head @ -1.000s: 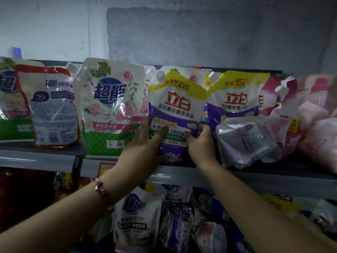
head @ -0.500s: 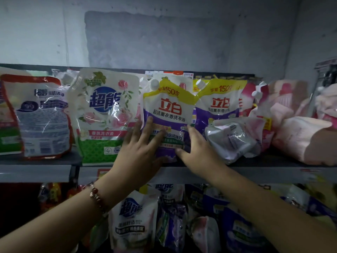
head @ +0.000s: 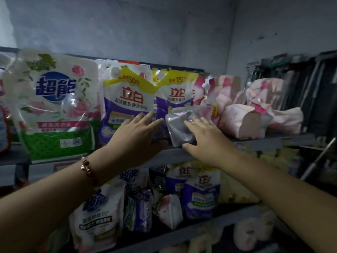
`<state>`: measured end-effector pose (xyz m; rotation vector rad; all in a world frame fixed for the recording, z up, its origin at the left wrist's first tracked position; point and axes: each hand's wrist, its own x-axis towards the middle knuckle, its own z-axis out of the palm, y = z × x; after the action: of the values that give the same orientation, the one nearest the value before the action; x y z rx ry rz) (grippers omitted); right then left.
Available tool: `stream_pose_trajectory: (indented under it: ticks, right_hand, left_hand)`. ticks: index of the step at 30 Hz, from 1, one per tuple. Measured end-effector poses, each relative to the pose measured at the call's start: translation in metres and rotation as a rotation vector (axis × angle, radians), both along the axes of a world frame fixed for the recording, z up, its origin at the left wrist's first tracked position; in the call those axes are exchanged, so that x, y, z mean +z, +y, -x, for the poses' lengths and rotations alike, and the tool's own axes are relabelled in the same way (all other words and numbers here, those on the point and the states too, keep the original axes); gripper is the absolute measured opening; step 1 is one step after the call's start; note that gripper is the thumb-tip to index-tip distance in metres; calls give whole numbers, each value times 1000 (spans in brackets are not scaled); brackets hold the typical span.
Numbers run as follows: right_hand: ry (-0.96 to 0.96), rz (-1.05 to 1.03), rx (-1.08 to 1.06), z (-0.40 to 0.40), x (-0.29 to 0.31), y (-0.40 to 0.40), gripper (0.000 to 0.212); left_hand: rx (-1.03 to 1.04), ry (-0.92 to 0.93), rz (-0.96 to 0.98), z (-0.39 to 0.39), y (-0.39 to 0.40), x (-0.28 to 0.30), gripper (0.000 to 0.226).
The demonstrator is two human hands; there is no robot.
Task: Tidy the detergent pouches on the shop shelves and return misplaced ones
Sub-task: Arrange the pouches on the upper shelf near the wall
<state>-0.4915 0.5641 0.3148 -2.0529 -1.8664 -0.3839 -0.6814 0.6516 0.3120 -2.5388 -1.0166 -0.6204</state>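
On the top shelf [head: 175, 152] two purple-and-yellow detergent pouches stand upright side by side: the front pouch [head: 127, 99] and a second one [head: 175, 94] right of it. My left hand [head: 138, 136] lies with straight fingers against the lower part of the front pouch. My right hand [head: 204, 137] reaches onto a silvery pouch [head: 180, 128] lying tipped over at the shelf's front edge, fingers spread on it and thumb below it. Pink-and-white pouches [head: 240, 121] lie toppled to the right.
A large white-and-green rose-print pouch [head: 54, 106] stands at the left of the top shelf. The lower shelf [head: 200, 227] holds several jumbled pouches in white, purple and pink. Dark hanging goods [head: 300, 84] fill the far right. A grey wall rises behind.
The view has swung right. My right hand left the front purple pouch and moved right onto the tipped silvery pouch. My left hand stays flat on the purple pouch.
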Motion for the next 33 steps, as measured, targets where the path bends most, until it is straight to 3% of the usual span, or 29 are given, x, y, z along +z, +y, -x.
stream_pose_trajectory:
  ticks: [7,12,26,29,33]
  right_hand:
    - [123,42,-58,-52,13,-22,75]
    - [323,-7,-11,-93,17,-7,69]
    - [619,175,140,-187,-10,93,55]
    - [809,194,174,-189,-22,115,54]
    - [1193,84,193,-189,-26,124,30]
  left_hand:
    - [-73,46,16,-59,-8,13,78]
    - [-64,72,4,-98,-1,14,74]
    - [251,87,10,-193,47,37,67]
    - [310,59,-2,-190,55,31,67]
    - [339,24,31,-182,65,25,67]
